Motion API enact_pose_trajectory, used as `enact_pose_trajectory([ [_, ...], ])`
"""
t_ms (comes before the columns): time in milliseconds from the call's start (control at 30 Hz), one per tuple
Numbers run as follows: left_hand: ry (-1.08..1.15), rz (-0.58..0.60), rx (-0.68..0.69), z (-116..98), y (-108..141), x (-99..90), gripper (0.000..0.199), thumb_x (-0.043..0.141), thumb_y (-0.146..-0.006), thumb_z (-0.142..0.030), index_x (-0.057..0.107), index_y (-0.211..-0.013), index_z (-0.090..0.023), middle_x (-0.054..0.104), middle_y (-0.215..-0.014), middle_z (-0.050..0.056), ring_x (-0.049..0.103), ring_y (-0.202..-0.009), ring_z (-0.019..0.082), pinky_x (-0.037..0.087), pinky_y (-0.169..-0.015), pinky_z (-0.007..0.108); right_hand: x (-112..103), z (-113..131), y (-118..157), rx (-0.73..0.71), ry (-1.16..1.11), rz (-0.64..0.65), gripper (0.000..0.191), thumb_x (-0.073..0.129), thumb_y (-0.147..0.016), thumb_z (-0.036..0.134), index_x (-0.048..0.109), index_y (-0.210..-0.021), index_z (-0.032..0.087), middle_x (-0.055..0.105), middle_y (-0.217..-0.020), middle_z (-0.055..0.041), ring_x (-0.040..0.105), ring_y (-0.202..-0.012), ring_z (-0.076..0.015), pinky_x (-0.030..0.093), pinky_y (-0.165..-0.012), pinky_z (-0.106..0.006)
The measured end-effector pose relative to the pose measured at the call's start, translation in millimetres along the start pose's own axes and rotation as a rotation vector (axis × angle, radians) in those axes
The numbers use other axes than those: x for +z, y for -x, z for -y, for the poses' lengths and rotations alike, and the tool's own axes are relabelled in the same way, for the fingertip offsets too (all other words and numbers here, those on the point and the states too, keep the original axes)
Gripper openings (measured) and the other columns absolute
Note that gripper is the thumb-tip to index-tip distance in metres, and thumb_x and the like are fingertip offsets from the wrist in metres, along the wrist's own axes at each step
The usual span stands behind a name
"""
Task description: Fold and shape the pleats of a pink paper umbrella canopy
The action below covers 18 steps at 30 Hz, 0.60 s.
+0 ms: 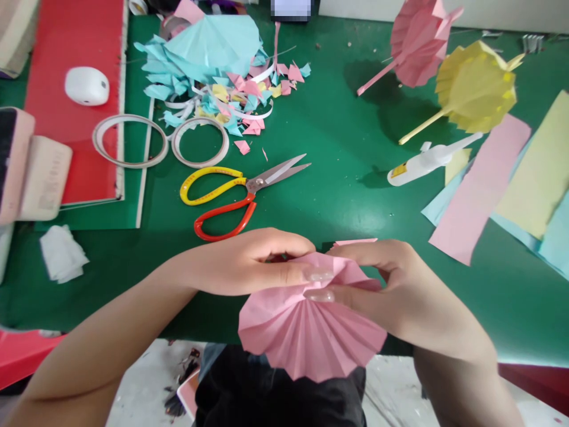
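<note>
A pleated pink paper fan (311,338) hangs over the table's front edge, its scalloped rim toward me. My left hand (253,261) pinches its upper part from the left, thumb lying on top. From the right, my right hand (386,284) grips the same paper, its thumb pressed near the centre where the folds meet. The fingers of both hands are mostly hidden behind the paper. Just beyond my left hand lie scissors (250,188) with one yellow and one red handle, blades parted. A small pink paper edge (355,242) shows behind my right hand.
Two tape rolls (200,161), a white mouse (86,86) and a heap of paper scraps (249,95) lie at the left. Folded paper umbrellas, pink (418,53) and yellow (478,89), stand back right, near a glue bottle (418,165) and coloured paper strips (480,196).
</note>
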<state>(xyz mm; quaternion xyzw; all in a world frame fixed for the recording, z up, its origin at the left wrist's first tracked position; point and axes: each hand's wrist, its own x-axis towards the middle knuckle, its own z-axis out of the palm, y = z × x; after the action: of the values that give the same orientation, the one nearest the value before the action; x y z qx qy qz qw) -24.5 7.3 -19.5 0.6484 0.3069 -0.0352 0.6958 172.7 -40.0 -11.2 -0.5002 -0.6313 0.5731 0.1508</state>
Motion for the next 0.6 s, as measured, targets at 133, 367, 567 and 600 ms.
enact_pose_trajectory([
  [133,0.082,0.027,0.002,0.2,0.9,1.5,0.034,0.039,-0.094,-0.039,0.046,-0.071,-0.015,0.034,-0.068,-0.003,0.031,-0.059,0.008,0.022,-0.050,0.026,0.5,2.5,-0.4,-0.014,-0.015,-0.033,0.018,0.065,-0.080,0.030,0.063,-0.066,0.020,0.060,-0.066,0.0007,0.059,-0.071,-0.0162,0.047,-0.062,-0.024],
  [367,0.162,0.032,-0.023,0.2,2.8,4.2,0.030,0.043,-0.092,-0.036,0.049,-0.072,-0.015,0.041,-0.068,-0.003,0.038,-0.063,0.010,0.027,-0.054,0.025,-1.0,4.7,1.1,-0.043,-0.011,-0.035,0.016,0.068,-0.076,0.022,0.059,-0.062,0.020,0.062,-0.065,0.0009,0.063,-0.074,-0.0182,0.049,-0.066,-0.025],
  [567,0.270,0.066,-0.023,-1.9,2.9,7.1,0.032,0.040,-0.093,-0.037,0.045,-0.070,-0.015,0.037,-0.068,-0.003,0.034,-0.064,0.009,0.026,-0.056,0.026,0.6,-0.6,5.3,-0.118,0.019,-0.119,0.007,0.065,-0.077,0.017,0.064,-0.076,0.024,0.068,-0.076,0.0010,0.064,-0.073,-0.0166,0.050,-0.067,-0.026],
  [600,0.280,0.063,-0.025,-1.9,3.0,7.7,0.033,0.040,-0.093,-0.037,0.044,-0.069,-0.015,0.036,-0.068,-0.003,0.033,-0.064,0.010,0.026,-0.057,0.026,0.4,-0.5,5.6,-0.118,0.030,-0.123,0.006,0.064,-0.077,0.017,0.064,-0.076,0.024,0.068,-0.077,0.0006,0.064,-0.072,-0.0163,0.050,-0.067,-0.026],
])
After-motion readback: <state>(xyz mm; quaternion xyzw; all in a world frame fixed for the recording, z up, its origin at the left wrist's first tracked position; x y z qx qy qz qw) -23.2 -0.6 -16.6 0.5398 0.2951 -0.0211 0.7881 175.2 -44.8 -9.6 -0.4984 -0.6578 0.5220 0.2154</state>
